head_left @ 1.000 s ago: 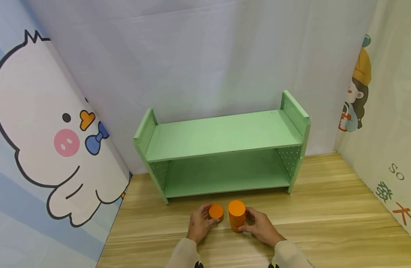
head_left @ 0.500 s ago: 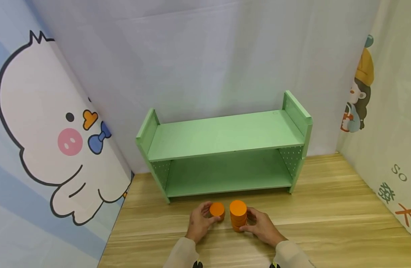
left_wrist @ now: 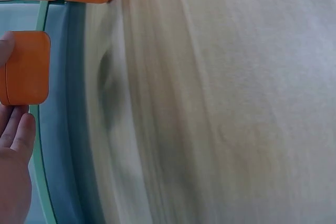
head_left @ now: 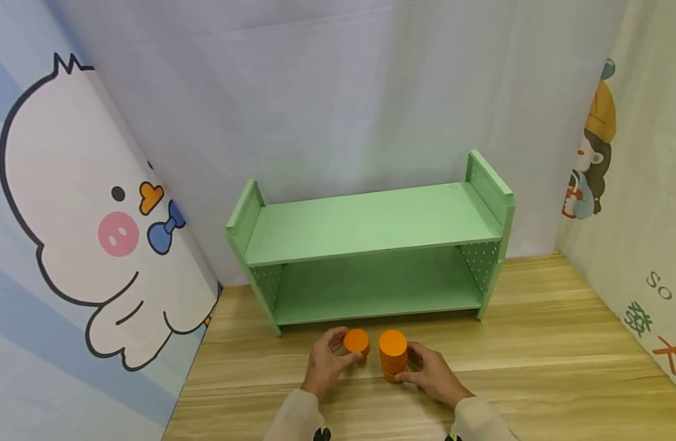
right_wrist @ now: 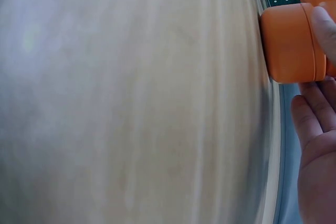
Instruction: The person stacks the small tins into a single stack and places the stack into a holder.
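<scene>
In the head view my left hand (head_left: 323,364) pinches a small round orange container (head_left: 356,342) between thumb and fingers. The left wrist view shows this orange container (left_wrist: 29,66) held above the tabletop, with a gap below it. Just to its right, an upright stack of several like orange containers (head_left: 393,355) stands on the table. My right hand (head_left: 434,375) grips the stack's right side low down, thumb at the front and fingers behind. In the right wrist view the bottom container (right_wrist: 289,45) rests on the wood and the thumb (right_wrist: 324,29) presses just above it.
A pale green two-tier shelf (head_left: 365,223) stands behind the hands, close to the containers. Its side panels (head_left: 478,263) have small holes. Patterned cloth (head_left: 326,98) hangs around the wood-grain table (head_left: 536,343) on the back and both sides.
My left hand has raised the single container slightly and moved a little away from me with it. The right hand and the stack have stayed in place. The head view has shifted slightly.
</scene>
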The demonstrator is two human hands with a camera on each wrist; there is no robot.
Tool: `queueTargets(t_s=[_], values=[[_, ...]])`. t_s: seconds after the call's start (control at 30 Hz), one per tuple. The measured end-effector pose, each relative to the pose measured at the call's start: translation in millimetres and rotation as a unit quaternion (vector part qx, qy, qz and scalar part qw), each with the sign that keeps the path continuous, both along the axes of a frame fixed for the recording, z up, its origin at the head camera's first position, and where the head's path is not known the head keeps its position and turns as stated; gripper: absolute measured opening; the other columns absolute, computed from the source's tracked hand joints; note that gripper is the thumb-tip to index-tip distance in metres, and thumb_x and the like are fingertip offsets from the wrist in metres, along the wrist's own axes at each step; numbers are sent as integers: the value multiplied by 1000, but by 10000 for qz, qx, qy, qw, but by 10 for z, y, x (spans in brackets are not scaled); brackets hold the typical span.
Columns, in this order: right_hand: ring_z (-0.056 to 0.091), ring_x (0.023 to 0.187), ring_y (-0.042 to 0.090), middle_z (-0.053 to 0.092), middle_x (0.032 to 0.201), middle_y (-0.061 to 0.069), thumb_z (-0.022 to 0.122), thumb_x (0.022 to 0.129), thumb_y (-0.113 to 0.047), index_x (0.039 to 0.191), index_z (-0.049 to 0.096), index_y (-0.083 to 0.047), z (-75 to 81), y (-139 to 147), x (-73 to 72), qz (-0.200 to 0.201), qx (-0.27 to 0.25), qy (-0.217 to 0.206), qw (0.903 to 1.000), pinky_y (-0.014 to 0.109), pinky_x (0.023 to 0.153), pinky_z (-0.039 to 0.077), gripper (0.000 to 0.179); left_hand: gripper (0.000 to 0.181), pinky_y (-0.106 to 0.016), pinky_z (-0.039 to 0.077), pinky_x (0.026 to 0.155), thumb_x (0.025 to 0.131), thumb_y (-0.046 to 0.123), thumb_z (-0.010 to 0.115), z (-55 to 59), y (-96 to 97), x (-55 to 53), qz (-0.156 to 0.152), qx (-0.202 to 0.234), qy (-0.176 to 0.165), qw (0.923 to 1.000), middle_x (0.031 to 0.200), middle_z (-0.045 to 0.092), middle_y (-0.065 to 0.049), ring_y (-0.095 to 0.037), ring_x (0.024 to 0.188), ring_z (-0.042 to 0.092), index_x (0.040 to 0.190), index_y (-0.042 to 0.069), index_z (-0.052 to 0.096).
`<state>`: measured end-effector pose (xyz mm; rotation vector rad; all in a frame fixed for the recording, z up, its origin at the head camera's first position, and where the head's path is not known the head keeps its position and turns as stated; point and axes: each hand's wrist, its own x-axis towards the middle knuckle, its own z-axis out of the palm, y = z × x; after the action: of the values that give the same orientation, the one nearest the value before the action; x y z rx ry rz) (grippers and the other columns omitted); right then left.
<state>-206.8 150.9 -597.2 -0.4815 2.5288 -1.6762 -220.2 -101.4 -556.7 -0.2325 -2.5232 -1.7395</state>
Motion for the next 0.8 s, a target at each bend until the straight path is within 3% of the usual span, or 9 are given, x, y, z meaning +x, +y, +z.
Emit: queueTargets(t_s=[0.27, 0.57, 0.8], values=[[58, 121, 41, 60, 131, 26, 87, 78, -20, 134, 54, 7, 8, -7, 4, -56, -69, -33, 10000, 50, 100, 49, 70, 59, -42, 52, 99, 76, 4, 87, 81, 3, -15, -108, -12, 283, 9995, 125, 64, -23, -38, 116, 62, 126, -10, 59], [58, 121, 41, 60, 131, 26, 87, 78, -18, 135, 54, 7, 13, -12, 10, -55, -106, -43, 9999, 50, 101, 49, 70, 54, -43, 52, 100, 78, 11, 87, 167, 10, -24, -70, -156, 340, 9993, 125, 65, -16, -33, 116, 62, 125, -1, 63], [58, 122, 41, 59, 132, 26, 87, 78, -18, 135, 54, 6, 14, -10, 8, -40, -120, -64, 9999, 50, 101, 48, 70, 55, -47, 52, 99, 78, 11, 87, 248, 36, -19, -119, -213, 525, 9983, 125, 65, -18, -35, 116, 63, 125, -2, 62]])
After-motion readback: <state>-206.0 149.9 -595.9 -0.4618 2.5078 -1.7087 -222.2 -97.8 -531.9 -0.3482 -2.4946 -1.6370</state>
